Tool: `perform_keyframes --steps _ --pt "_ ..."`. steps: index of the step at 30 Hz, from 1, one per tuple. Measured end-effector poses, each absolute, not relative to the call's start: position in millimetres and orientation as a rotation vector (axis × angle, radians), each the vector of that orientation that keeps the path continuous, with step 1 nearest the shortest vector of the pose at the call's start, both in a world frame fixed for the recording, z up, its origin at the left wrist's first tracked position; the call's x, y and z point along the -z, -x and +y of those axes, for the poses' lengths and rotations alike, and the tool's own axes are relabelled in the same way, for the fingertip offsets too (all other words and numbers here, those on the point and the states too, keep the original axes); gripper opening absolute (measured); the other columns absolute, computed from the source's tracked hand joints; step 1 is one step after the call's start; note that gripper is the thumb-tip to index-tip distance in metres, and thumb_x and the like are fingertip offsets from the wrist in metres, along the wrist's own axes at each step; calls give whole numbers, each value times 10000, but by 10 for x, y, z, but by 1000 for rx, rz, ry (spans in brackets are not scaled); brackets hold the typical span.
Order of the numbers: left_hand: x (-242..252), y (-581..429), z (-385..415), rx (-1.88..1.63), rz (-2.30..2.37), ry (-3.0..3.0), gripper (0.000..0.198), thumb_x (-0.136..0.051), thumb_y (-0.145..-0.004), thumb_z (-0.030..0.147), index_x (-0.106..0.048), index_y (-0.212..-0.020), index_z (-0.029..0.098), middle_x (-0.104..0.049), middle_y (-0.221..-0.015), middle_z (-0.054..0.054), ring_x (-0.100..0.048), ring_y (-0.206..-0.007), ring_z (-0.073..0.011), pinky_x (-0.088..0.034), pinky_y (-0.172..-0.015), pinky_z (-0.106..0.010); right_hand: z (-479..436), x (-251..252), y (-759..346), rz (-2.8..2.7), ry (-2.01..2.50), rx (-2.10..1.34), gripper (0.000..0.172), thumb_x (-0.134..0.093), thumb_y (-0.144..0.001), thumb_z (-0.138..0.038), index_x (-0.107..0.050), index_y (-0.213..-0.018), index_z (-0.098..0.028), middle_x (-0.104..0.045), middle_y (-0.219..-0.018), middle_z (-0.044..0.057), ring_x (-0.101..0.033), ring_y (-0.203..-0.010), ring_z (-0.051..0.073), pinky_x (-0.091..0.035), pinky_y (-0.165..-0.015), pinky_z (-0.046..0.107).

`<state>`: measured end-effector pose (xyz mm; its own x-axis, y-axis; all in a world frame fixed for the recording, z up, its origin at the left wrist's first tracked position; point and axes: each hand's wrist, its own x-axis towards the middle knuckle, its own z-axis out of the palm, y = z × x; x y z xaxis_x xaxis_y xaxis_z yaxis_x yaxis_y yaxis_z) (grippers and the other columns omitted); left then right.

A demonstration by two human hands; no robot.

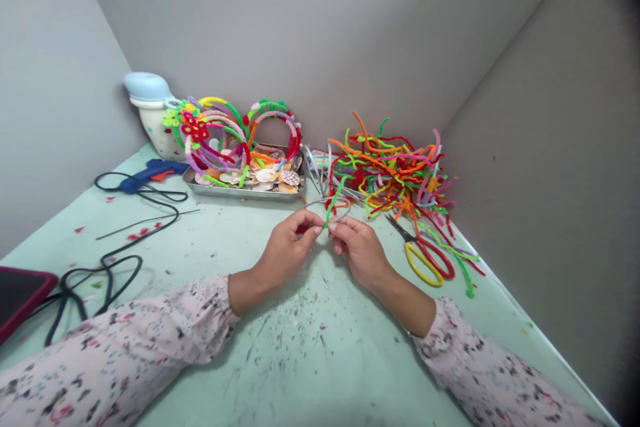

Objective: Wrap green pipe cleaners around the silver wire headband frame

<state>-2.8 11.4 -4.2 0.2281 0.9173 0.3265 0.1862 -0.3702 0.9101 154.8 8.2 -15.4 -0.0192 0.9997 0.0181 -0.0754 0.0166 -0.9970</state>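
The left hand (pixel 286 247) and the right hand (pixel 364 252) are both pinching a green pipe cleaner (pixel 335 199), which is leaning upper-right from frame centre.

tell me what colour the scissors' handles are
The scissors have one yellow loop and one red loop, seen best in the head view.

Three plain walls box in the space I watch over: a pale grey left wall (pixel 45 100), a grey back wall (pixel 280 27) and a darker right wall (pixel 555 180), which I see meeting along slanting lines. A couple of small dark marks (pixel 494 158) dot the right one. Below, I look down on a pale green tabletop (pixel 310 360), flecked with dark specks and scuffs. The light reaching me is soft, brighter at left and dimmer rightward.
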Motion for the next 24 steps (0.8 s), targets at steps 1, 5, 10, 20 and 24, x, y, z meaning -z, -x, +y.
perform_keyframes --steps 1,5,10,20,24 --pt "44 28 112 -1193 1029 -1728 94 -539 -850 230 -610 -882 177 -657 -830 -16 -603 -788 -147 -474 -745 -266 83 156 -1549 -1180 1129 -1241 208 -645 -762 -364 -601 -665 -185 -510 -493 -44 -404 -458 97 -301 -471 236" --pt "36 29 99 -1199 1015 -1733 106 -533 -856 241 -607 -901 179 -656 -850 -17 -599 -804 -147 -468 -753 -262 82 154 -1546 -1179 1099 -1244 186 -642 -766 -346 -607 -676 -187 -509 -498 -46 -403 -467 94 -300 -474 232" --pt "18 23 95 -1214 990 -1724 91 -536 -861 231 -584 -919 182 -651 -849 -13 -596 -802 -140 -467 -761 -257 86 140 -1536 -1130 1024 -1310 194 -623 -797 -350 -605 -696 -185 -519 -508 -40 -425 -470 90 -288 -466 219" --pt "20 17 101 -1167 963 -1736 103 -514 -865 194 -598 -921 172 -650 -879 -25 -588 -836 -149 -454 -783 -261 103 145 -1538 -1075 996 -1348 202 -607 -815 -327 -597 -686 -172 -525 -515 -32 -441 -454 79 -280 -449 206" --pt "28 17 102 -1143 960 -1730 113 -508 -863 196 -600 -925 171 -644 -882 -25 -581 -842 -152 -444 -784 -264 106 143 -1539 -1064 992 -1363 190 -613 -812 -321 -599 -699 -169 -532 -550 -32 -446 -459 74 -282 -448 206"
